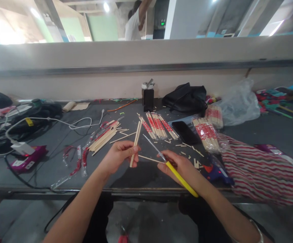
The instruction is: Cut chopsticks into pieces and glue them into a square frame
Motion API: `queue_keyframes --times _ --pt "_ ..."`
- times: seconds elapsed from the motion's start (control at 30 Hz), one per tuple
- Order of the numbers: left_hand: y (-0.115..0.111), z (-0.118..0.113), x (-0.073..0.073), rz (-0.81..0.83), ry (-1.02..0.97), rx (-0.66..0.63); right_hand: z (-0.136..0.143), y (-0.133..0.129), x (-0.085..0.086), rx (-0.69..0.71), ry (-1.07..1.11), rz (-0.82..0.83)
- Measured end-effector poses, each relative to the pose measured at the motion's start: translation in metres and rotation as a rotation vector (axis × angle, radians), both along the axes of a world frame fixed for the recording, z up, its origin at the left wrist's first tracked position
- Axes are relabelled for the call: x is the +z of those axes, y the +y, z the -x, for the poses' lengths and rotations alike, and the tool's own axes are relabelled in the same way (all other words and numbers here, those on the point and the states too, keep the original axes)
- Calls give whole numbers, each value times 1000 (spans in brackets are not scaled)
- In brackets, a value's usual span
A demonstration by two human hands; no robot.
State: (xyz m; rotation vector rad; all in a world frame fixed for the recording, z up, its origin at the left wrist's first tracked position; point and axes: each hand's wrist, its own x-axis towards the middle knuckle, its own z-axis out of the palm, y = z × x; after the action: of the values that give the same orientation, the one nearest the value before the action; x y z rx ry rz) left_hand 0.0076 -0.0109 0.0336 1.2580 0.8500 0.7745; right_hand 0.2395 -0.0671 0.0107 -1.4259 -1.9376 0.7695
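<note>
My left hand (123,154) is closed around a pale wooden pair of chopsticks (137,135), tilted upward over the table. To its right, my right hand (178,165) grips a yellow-handled tool (181,179) with a narrow, pointed metal blade; the blade aims up and left, toward the chopsticks. A thin stick (148,158) reaches to my right fingertips, and whether they pinch it I cannot tell. Left of my left hand lies a pile of loose chopsticks (104,140). Beyond both hands are several chopsticks in red-printed wrappers (157,125).
Cut stick pieces (197,164) litter the dark table (126,177). Torn wrappers (78,160) lie left. A black phone (185,131), bundled wrapped chopsticks (207,135), a striped cloth (260,168) and a blue glue gun (219,170) are on the right. A black bag (185,98) rests behind.
</note>
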Motion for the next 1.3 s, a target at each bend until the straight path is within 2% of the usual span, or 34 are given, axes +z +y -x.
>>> queue_keyframes --times 0.2,0.43,0.67,0.87,1.0,1.3 --pt "0 2 -2 -97 119 -59 3 -2 7 17 -30 36" --pt "-1 8 -4 -164 246 -81 0 -3 6 30 -76 29" --pt "-5 8 0 -344 417 -105 2 -6 9 28 -74 97" --pt "-12 6 8 -584 539 -160 2 -13 23 60 -44 164" --pt "-15 4 12 -728 604 -145 4 -17 30 72 12 210" --pt "-23 -13 -1 -791 542 -82 8 -6 34 85 140 106"
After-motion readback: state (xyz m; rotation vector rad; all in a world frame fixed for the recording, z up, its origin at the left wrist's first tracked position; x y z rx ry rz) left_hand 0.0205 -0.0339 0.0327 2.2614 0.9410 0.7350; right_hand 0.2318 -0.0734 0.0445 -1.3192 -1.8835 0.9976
